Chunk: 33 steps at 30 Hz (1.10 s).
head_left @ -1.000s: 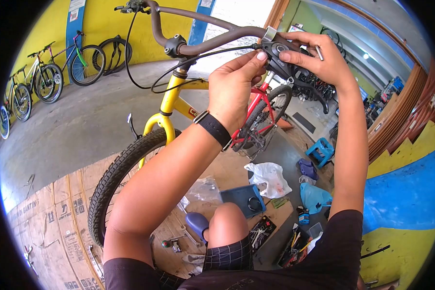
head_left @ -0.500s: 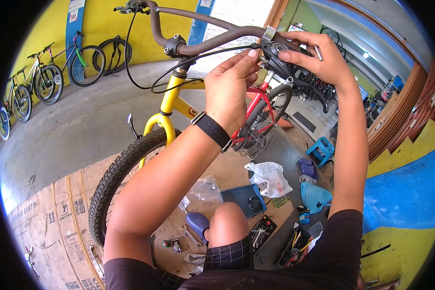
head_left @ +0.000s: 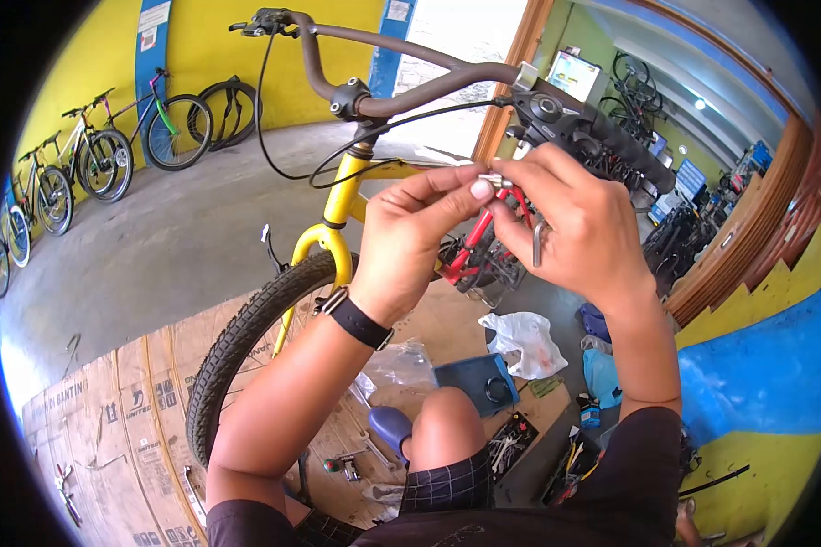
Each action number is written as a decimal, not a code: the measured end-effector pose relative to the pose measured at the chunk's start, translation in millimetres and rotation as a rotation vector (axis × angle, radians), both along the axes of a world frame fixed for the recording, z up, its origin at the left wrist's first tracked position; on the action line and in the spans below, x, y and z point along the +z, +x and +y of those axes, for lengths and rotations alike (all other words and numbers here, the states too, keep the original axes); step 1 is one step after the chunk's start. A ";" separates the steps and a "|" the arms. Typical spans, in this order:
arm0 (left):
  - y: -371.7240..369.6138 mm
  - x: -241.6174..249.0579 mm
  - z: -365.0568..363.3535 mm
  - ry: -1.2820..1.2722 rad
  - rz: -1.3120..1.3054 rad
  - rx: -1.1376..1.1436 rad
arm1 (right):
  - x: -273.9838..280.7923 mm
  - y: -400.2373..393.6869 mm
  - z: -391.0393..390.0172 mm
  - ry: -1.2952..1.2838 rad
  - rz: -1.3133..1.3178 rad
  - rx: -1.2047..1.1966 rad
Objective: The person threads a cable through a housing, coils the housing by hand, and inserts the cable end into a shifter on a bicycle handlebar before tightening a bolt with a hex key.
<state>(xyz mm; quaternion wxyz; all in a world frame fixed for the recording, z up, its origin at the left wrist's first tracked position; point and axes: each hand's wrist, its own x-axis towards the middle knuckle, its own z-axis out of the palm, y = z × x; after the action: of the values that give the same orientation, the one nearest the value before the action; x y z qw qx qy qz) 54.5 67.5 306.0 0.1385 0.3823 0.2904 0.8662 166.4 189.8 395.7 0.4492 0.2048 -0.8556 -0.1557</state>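
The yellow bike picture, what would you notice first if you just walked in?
Probably the two hands up close in the middle: the left hand and right hand pinch a small metal part together. Behind them stands the yellow bike, its brown handlebar across the top.

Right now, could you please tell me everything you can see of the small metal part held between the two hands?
The small metal part is a short, silvery, shiny piece, apparently a barrel-shaped fitting; finer detail is too small to tell. It lies roughly level, pinched between the fingertips of the left hand and the right hand, just below the black brake lever on the brown handlebar. It is apart from the lever. The right hand also grips a metal hex key.
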 end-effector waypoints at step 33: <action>-9.4 2.9 -21.3 -0.466 0.412 0.135 | -0.7 8.3 -10.8 0.013 -0.142 0.045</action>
<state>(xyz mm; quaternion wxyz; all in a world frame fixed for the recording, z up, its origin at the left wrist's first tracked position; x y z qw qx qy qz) 45.2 46.2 308.9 0.1025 0.4877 0.5277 0.6879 174.6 179.0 395.0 0.3894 0.2375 -0.8794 -0.1362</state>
